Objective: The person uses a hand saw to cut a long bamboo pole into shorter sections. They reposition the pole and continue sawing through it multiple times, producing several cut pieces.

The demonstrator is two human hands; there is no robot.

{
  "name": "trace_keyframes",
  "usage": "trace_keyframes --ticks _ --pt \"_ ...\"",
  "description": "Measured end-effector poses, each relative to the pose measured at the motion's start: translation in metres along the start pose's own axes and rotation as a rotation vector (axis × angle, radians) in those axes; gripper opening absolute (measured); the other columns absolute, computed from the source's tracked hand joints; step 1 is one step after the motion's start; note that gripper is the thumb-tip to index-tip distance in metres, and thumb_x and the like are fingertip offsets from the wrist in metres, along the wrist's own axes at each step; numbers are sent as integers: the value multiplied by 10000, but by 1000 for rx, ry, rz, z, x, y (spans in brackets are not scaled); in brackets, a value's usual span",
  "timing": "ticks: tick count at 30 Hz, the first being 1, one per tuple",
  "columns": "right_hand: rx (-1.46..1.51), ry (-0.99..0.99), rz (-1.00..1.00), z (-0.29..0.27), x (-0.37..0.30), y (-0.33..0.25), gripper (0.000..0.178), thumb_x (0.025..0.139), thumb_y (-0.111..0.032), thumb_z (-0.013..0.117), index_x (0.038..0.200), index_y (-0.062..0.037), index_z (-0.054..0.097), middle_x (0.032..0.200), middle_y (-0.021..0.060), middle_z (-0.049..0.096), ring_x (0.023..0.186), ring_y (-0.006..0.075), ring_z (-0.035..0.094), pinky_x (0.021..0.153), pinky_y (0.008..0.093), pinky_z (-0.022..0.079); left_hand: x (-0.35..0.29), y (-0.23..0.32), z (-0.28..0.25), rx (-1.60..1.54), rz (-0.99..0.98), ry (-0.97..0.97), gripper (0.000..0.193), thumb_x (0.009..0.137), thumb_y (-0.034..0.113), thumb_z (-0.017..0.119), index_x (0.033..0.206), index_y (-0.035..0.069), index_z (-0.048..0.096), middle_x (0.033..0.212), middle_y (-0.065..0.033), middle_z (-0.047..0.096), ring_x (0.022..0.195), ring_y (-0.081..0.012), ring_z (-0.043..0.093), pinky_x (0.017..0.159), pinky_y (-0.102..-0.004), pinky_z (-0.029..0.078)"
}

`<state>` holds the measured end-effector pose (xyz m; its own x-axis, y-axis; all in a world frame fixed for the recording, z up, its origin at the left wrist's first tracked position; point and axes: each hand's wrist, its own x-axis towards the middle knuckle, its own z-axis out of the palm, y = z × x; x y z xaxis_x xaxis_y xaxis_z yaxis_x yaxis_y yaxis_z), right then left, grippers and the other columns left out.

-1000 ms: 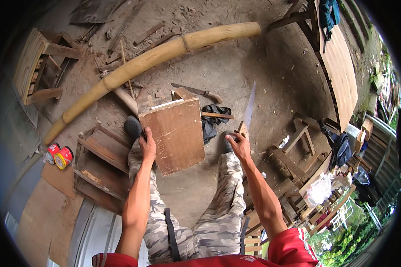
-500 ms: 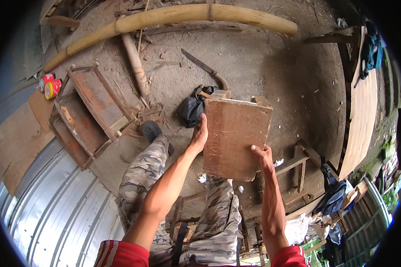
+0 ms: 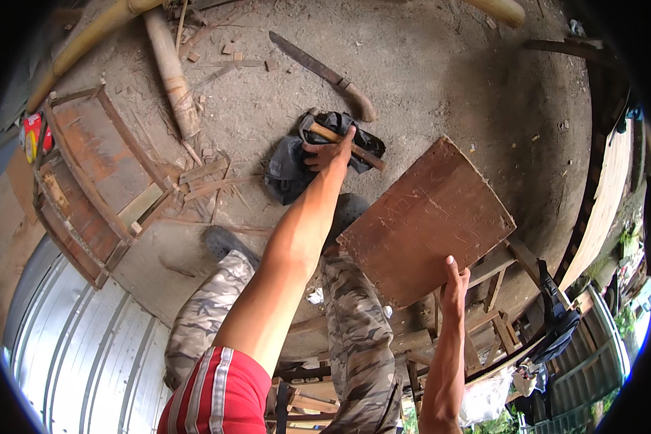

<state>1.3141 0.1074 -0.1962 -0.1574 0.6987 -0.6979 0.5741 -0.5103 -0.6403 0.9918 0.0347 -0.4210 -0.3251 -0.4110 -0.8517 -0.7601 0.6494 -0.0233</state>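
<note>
My left hand reaches down to a hammer lying on a crumpled black bag. Its thumb crosses the wooden handle, while the other fingers stand apart from it on the bag side. In my right hand is a brown, worn rectangular wooden panel, gripped at its near edge with the thumb on top. The panel is tilted over my right leg, and its underside is hidden. Beyond the bag, a machete rests on the dirt floor, its handle pointing toward the bag.
A broken wooden drawer frame stands at the left beside corrugated metal sheets. Bamboo poles lie at the far left among wood scraps. A low wooden frame is at the right, with a dark bag beyond it.
My left hand has let go of the panel and moved forward to the hammer. The panel, held by my right hand alone, has swung right and turned. My view has shifted too.
</note>
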Motion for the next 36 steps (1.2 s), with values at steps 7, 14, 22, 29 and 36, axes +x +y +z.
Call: trace_keyframes --ticks 7,14,22,29,36 --pt "-49 27 78 -7 5 7 433 934 -333 733 1156 24 627 1030 62 672 910 160 630 820 327 502 35 -23 21 -232 202 199 1090 665 252 936 1431 29 193 1333 -303 465 1228 -445 543 1051 -492 479" --pt "-165 -19 30 8 3 -26 467 889 -398 775 1054 24 661 883 9 618 786 115 526 718 304 431 36 -57 -29 -135 476 150 817 739 196 853 1359 -23 367 1162 -299 642 1083 -444 655 950 -478 539" --pt "-354 -221 -117 56 -12 -74 445 873 -430 787 934 2 699 724 -52 560 646 65 415 578 274 319 9 -136 -146 -203 407 98 782 729 206 811 1349 -43 405 1091 -317 670 1051 -462 664 910 -489 534" --pt "-554 -493 -214 125 -53 -118 488 906 -419 750 1069 35 675 985 49 668 910 144 564 826 334 450 28 -270 -288 -290 313 315 823 742 250 829 1379 -26 387 1054 -302 686 962 -438 699 817 -500 578" --pt "-775 -614 -216 230 -104 -110 608 874 -445 774 1213 36 620 1161 96 648 1059 203 573 944 377 441 124 -395 -413 -392 61 408 798 754 192 809 1374 -77 384 1107 -324 663 1007 -452 679 848 -510 569"
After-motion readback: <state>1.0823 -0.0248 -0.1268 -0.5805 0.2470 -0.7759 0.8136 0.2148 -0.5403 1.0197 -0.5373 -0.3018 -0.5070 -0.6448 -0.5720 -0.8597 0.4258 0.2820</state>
